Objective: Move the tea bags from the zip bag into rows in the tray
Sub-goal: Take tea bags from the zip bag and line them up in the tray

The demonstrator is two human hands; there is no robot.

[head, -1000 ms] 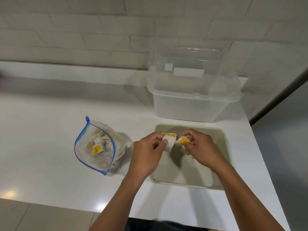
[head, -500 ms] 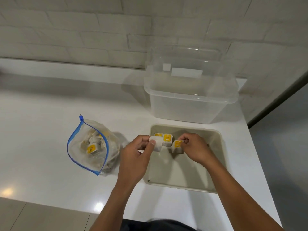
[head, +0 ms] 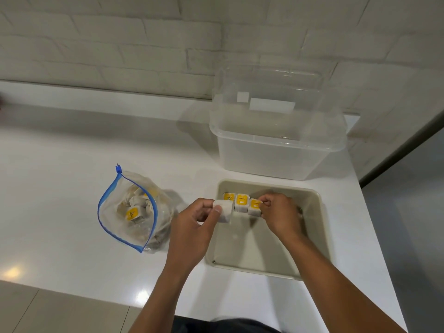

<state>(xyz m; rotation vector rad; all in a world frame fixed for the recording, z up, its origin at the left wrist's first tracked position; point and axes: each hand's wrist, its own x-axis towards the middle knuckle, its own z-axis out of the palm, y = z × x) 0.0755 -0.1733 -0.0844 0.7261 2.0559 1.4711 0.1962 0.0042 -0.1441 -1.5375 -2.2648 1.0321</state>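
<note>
You are early in the job. Along the far edge of the tray (head: 319, 212) a first row is only started: two tea bags with yellow tags, one at the far left (head: 228, 197) and one just right of it (head: 241, 203), appear to stand side by side, touching. Your right hand (head: 281, 216) pinches a third tea bag (head: 254, 207) between thumb and fingertips, pressed against the right end of that row. Your left hand (head: 194, 233) holds a fourth tea bag (head: 223, 213), its plain side showing, with the thumb (head: 217, 209) across it and the fingers curled behind; it sits at the tray's left rim, in front of the row's left end, and whether it rests on the tray floor you cannot tell. The rest of the tray floor, near and right, is bare.

Most of the work remains. The zip bag (head: 134, 210) lies open on the counter, left of the tray and apart from it, with a heap of tea bags inside.

Everything sits on a glossy white counter (head: 60, 188) that reflects ceiling light along its near edge. A clear plastic tub (head: 276, 140) stands just beyond the tray, against a white brick wall (head: 120, 44).
</note>
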